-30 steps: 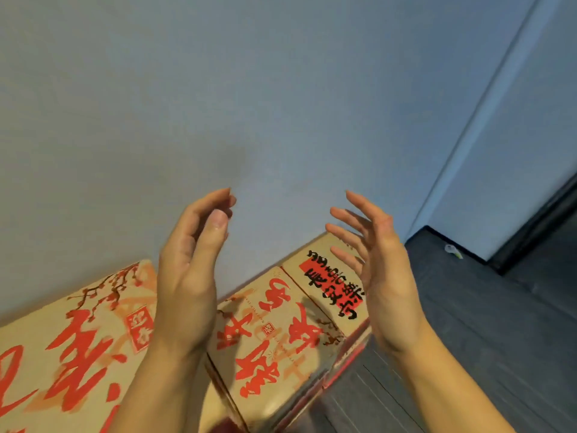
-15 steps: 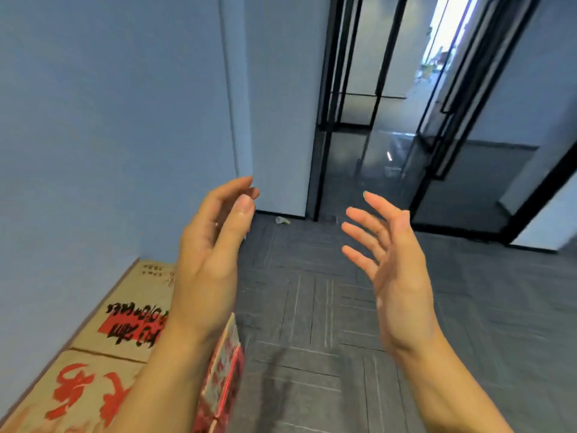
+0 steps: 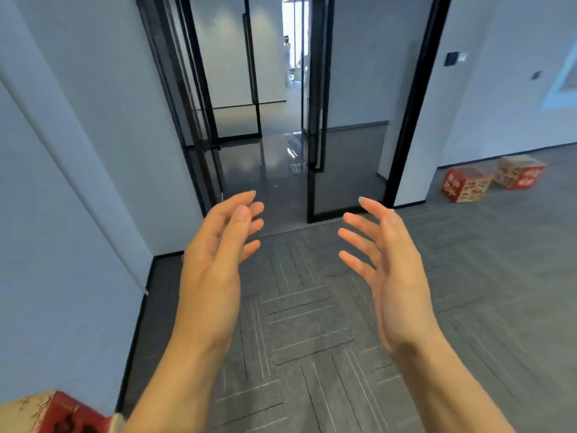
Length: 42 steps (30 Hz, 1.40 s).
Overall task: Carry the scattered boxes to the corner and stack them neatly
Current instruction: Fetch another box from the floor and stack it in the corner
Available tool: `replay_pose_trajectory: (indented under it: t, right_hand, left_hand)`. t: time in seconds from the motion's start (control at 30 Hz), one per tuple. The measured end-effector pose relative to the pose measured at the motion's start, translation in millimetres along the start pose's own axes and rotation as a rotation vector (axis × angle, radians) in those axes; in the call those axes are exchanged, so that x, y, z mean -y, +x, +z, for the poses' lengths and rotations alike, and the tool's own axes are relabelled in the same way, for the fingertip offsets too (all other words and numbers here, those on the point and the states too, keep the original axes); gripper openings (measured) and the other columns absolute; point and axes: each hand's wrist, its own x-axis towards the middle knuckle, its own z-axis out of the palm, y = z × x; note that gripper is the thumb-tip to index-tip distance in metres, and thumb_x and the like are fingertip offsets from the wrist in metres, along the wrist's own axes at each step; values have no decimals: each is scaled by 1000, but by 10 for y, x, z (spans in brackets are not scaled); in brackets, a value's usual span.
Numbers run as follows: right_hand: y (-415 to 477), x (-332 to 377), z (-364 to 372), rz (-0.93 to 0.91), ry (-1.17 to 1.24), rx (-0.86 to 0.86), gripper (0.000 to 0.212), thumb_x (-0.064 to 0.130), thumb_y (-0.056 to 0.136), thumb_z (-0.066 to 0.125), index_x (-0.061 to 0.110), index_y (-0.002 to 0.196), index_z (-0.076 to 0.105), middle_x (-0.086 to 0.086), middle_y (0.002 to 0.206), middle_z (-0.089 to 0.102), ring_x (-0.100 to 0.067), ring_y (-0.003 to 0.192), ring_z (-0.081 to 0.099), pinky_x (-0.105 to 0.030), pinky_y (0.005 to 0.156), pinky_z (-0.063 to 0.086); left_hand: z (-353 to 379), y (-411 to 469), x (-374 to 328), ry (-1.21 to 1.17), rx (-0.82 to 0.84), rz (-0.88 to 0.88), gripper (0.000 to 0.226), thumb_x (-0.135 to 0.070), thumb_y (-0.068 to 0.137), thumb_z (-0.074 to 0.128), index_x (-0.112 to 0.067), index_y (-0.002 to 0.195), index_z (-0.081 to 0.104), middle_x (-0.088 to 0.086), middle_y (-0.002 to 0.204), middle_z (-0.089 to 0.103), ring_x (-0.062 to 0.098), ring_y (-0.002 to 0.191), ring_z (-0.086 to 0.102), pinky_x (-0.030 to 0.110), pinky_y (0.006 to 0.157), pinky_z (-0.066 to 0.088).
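Your left hand [image 3: 215,260] and right hand [image 3: 393,270] raised, grips slack and empty, two boxes [image 3: 466,185] at floor's far right edge, glass door [image 3: 346,170] ahead

Office interior: grey carpet tiles [image 3: 312,323] in a striped pattern cover the near floor, black-framed glass doors [image 3: 349,151] give onto a polished corridor [image 3: 259,164] at far centre, and pale walls [image 3: 93,120] carry a control panel [image 3: 451,58] far right.
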Motion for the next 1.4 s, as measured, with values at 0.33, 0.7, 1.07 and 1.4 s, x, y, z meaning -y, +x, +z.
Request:
replay_pose_trajectory:
  t: [0.33,0.7,1.07,1.4]
  right_hand:
    - [1182,-237,-1152,-13,-70,-389,95,99,51,64,40,125,69,8,125,74,-12,117,70,-43,99,54]
    - [2772,-335,-1911,-32,-135,-637,98,99,50,64,40,128,66,13,124,74,-12,117,70,-49,104,53]
    - [4613,-655,-3639,-8,-95,-716,53,67,86,48,39,127,65,14,120,75,-11,114,71,-48,104,54]
    - [6395,-359,-5209,-46,-102,-673,55,74,82,50,43,126,63,17,123,73,-9,115,71,-42,99,54]
  left_hand:
    - [1615,1185,928,-79,343,-87,52,-63,87,57,-34,129,68,-14,128,73,8,124,67,44,107,52]
    - [3126,2780,1562,-207,518,-141,43,-55,94,55,-31,125,70,-13,124,75,8,121,68,41,107,51]
    - [5329,3827,2478,-138,573,-161,29,-45,102,59,-29,124,71,-14,122,75,5,119,69,38,105,53]
    - [7429,4895,2737,-161,532,-85,46,-56,90,57,-29,126,70,-14,122,75,9,122,68,38,105,53]
